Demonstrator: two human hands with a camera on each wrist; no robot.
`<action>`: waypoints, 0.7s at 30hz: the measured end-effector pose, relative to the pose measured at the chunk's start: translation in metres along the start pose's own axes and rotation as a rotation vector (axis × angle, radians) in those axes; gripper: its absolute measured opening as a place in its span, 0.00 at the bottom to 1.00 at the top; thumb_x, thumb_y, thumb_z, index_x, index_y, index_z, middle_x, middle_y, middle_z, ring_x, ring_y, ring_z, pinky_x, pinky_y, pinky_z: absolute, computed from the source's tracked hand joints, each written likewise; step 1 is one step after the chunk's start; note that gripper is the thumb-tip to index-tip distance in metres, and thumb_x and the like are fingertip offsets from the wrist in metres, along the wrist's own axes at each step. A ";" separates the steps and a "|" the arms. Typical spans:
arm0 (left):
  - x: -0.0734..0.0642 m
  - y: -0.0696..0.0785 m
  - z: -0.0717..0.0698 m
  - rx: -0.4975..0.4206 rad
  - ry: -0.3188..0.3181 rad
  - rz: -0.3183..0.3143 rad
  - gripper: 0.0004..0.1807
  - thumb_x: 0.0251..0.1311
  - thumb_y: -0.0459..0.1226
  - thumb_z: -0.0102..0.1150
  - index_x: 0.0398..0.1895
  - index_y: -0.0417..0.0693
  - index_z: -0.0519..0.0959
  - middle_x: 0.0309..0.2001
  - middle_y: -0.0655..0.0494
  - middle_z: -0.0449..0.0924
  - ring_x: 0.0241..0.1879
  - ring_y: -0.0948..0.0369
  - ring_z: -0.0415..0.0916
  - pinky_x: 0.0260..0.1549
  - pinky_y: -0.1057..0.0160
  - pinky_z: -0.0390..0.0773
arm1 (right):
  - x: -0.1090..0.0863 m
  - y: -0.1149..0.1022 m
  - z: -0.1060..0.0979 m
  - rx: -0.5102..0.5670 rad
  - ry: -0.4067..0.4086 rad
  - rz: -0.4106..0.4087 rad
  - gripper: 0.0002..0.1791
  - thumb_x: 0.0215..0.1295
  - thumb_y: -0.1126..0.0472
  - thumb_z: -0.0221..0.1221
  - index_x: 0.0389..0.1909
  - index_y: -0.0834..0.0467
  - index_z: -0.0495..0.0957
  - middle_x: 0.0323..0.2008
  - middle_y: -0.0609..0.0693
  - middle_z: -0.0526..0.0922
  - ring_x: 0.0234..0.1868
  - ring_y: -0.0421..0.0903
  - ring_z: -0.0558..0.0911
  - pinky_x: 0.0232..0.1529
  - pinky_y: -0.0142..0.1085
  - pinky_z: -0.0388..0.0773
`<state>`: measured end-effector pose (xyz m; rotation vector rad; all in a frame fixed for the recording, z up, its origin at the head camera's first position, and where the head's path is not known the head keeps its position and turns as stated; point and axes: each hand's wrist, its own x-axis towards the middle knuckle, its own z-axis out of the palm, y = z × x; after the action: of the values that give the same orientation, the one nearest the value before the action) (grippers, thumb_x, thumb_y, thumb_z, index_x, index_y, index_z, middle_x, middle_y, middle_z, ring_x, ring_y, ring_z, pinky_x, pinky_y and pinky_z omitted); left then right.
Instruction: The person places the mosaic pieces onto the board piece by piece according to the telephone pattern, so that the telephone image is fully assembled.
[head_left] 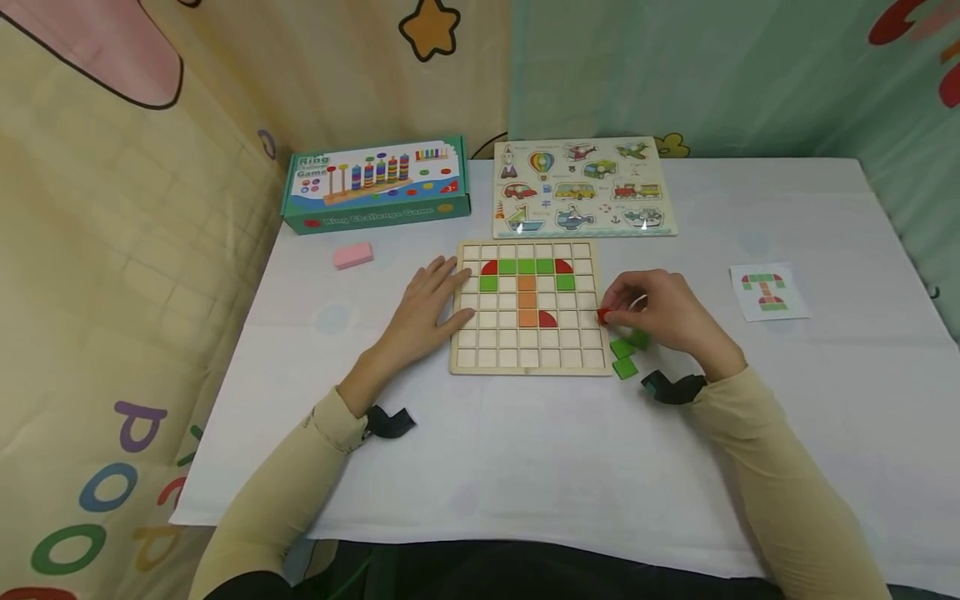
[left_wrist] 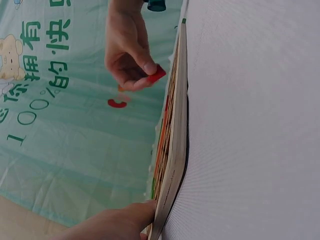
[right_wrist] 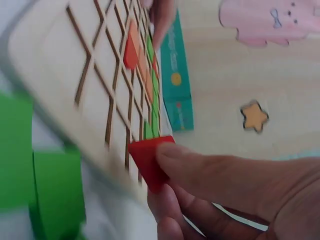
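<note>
A wooden grid board lies flat on the table, with green tiles, a column of orange tiles and red quarter-round tiles in some cells. My left hand rests at the board's left edge, fingers extended and fingertips touching the frame. Just off the right edge, my right hand pinches a small red tile between thumb and fingers. Loose green tiles lie below that hand, beside the board. In the left wrist view the red tile is tilted above the board's edge.
Behind the board are a green ring game box and a vehicle picture puzzle. A pink block lies to the left. On the right is a pattern card showing green, orange and red shapes. A white cloth covers the table.
</note>
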<state>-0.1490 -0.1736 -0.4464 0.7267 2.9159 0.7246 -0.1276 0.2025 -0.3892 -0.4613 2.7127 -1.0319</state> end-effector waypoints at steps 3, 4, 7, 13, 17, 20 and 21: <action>-0.001 0.000 0.000 0.001 -0.002 -0.003 0.38 0.75 0.52 0.58 0.82 0.49 0.62 0.85 0.47 0.51 0.86 0.49 0.40 0.84 0.46 0.38 | 0.012 -0.014 0.007 0.009 -0.025 -0.051 0.05 0.66 0.66 0.72 0.39 0.58 0.85 0.36 0.52 0.87 0.40 0.48 0.82 0.45 0.38 0.82; -0.001 0.000 -0.001 0.000 -0.002 -0.003 0.38 0.75 0.52 0.59 0.82 0.49 0.62 0.85 0.47 0.51 0.86 0.49 0.40 0.84 0.46 0.38 | 0.017 -0.020 0.010 0.012 -0.037 -0.063 0.05 0.66 0.66 0.71 0.40 0.59 0.85 0.36 0.52 0.87 0.40 0.48 0.82 0.46 0.40 0.83; -0.001 0.001 -0.001 -0.002 0.001 -0.003 0.38 0.75 0.51 0.59 0.82 0.49 0.62 0.85 0.47 0.51 0.86 0.48 0.40 0.84 0.45 0.39 | 0.032 -0.037 0.021 0.003 -0.075 -0.112 0.05 0.67 0.67 0.70 0.41 0.59 0.85 0.37 0.52 0.87 0.41 0.48 0.83 0.48 0.44 0.83; -0.001 0.000 -0.002 -0.005 0.010 0.004 0.38 0.75 0.51 0.58 0.82 0.49 0.62 0.85 0.47 0.52 0.86 0.49 0.41 0.84 0.45 0.39 | 0.057 -0.072 0.046 -0.022 -0.145 -0.214 0.04 0.67 0.68 0.70 0.40 0.58 0.86 0.35 0.50 0.87 0.38 0.48 0.82 0.43 0.41 0.80; 0.000 -0.002 -0.002 -0.014 0.019 0.015 0.38 0.75 0.52 0.58 0.82 0.49 0.62 0.85 0.47 0.52 0.86 0.48 0.41 0.84 0.44 0.39 | 0.068 -0.083 0.062 -0.031 -0.167 -0.238 0.03 0.68 0.68 0.68 0.39 0.60 0.86 0.34 0.51 0.87 0.37 0.48 0.81 0.43 0.40 0.80; 0.000 -0.003 -0.001 -0.019 0.016 0.022 0.38 0.75 0.52 0.58 0.82 0.49 0.63 0.85 0.46 0.52 0.86 0.48 0.41 0.84 0.44 0.39 | 0.073 -0.083 0.070 -0.051 -0.174 -0.232 0.02 0.69 0.68 0.68 0.39 0.59 0.86 0.35 0.51 0.87 0.38 0.48 0.81 0.44 0.40 0.81; 0.000 -0.003 -0.001 -0.021 0.015 0.023 0.38 0.75 0.52 0.58 0.82 0.49 0.63 0.85 0.46 0.52 0.86 0.48 0.41 0.84 0.44 0.39 | 0.073 -0.082 0.072 -0.059 -0.176 -0.230 0.02 0.69 0.68 0.67 0.39 0.59 0.87 0.35 0.50 0.87 0.38 0.48 0.81 0.45 0.40 0.81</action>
<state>-0.1506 -0.1762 -0.4468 0.7572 2.9132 0.7645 -0.1570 0.0745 -0.3926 -0.8496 2.5825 -0.9169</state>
